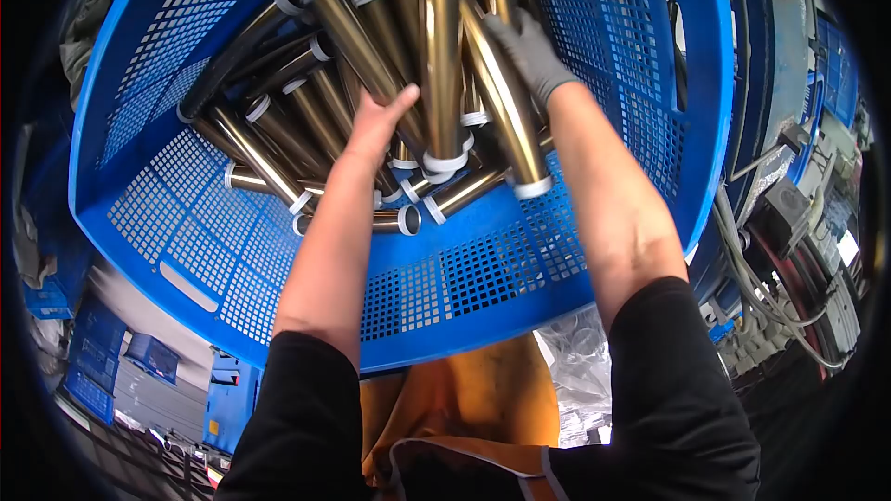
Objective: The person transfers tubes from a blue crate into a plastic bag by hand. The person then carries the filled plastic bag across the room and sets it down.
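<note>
Black sleeves (677, 380) come closest, just outside the near wall of the blue crate (483, 334), with an orange apron (473, 399) between them. Both forearms reach over the crate's rim. Toward the crate's middle, the bare left hand (376, 121) is against the lower part of the left tube (367, 42), thumb lying over it; the other fingers are hidden, so I cannot tell how firm that grip is. Nearer the crate's right wall, the right hand (529, 51), in a grey glove, is up against the right tube (502, 97); its fingertips are partly lost behind the metal, so whether that grip is wide or closed around it I cannot tell either. A middle tube (440, 46) stands between these two, over the crate's centre. More tubes (260, 156) lie crisscrossed toward the crate's left side. All are bronze-coloured and glossy, with white rings at the ends that show; some ends look hollow. I would judge them stiff, fairly light for their length, slick under bare skin and easy to scuff against each other. The best hold is probably around mid-length, fingers wrapped well round, with the end rings left alone.
</note>
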Demonstrator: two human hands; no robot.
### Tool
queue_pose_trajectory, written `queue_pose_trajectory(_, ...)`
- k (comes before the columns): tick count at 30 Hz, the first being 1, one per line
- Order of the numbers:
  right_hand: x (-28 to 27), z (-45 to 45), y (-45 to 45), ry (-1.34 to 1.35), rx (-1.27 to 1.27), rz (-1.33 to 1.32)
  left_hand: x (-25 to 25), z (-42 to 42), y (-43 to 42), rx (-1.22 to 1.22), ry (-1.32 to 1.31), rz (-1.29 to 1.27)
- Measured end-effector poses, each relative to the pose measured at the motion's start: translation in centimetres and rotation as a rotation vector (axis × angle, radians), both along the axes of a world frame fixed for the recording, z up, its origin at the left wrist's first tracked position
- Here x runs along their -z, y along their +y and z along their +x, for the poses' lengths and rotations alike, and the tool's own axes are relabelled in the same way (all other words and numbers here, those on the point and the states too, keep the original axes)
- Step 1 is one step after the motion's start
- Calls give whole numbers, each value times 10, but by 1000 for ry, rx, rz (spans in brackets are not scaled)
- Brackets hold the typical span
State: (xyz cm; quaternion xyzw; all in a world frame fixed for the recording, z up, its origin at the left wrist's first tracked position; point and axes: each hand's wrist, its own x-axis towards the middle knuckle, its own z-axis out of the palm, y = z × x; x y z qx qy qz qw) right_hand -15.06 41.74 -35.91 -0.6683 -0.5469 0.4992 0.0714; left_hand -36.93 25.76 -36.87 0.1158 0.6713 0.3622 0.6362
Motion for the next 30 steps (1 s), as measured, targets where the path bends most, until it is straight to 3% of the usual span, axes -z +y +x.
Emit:
queue_pose_trajectory(1, 4, -10, -7, 40, -56, 74, -3, 3, -8, -35, -122, -18)
queue_pose_trajectory(3, -12, -21, -22, 182, -23, -19, -3, 1, -22, -146, -222, -127)
queue_pose_trajectory(6, -26, -32, -26, -5, -161, 56, 6, -10, -31, -226, -437, 36)
queue_pose_trajectory(11, -39, -38, -20, -127, -145, 7, -1, -2, -10, -131, -290, 56)
queue_pose_trajectory(13, -40, -14, -21, 131, -167, -105, -13, -7, -4, 99, -223, -39)
queue_pose_trajectory(14, -40, -2, -21, 136, -145, -161, -17, -7, -4, 142, -204, -45)
queue_pose_trajectory(15, -40, 0, -18, 312, -79, -204, -15, -5, -5, 138, -208, -43)
queue_pose_trajectory(18, -42, 0, -1, 275, -106, -167, -3, 6, -4, -34, -308, 13)
queue_pose_trajectory(19, -55, -10, 4, 444, 33, -259, -2, 10, 0, -36, -314, 8)
queue_pose_trajectory(21, -67, -22, 13, 399, 92, -325, -3, 13, 10, -122, -351, 44)
queue_pose_trajectory(22, -60, -23, 14, 264, -27, -304, -6, 12, 14, -60, -321, 53)
queue_pose_trajectory(23, -52, -18, 18, 8, -314, -287, -9, 9, 17, -59, -320, 53)
queue_pose_trajectory(26, -39, -1, 12, -131, -575, -259, -10, -3, 14, 72, -233, 59)
queue_pose_trajectory(28, -87, -21, 5, 341, -71, -458, 0, -9, 6, -17, -437, 99)
queue_pose_trajectory(30, -55, -20, -3, 384, -100, -449, 20, -4, -2, -15, -517, 146)
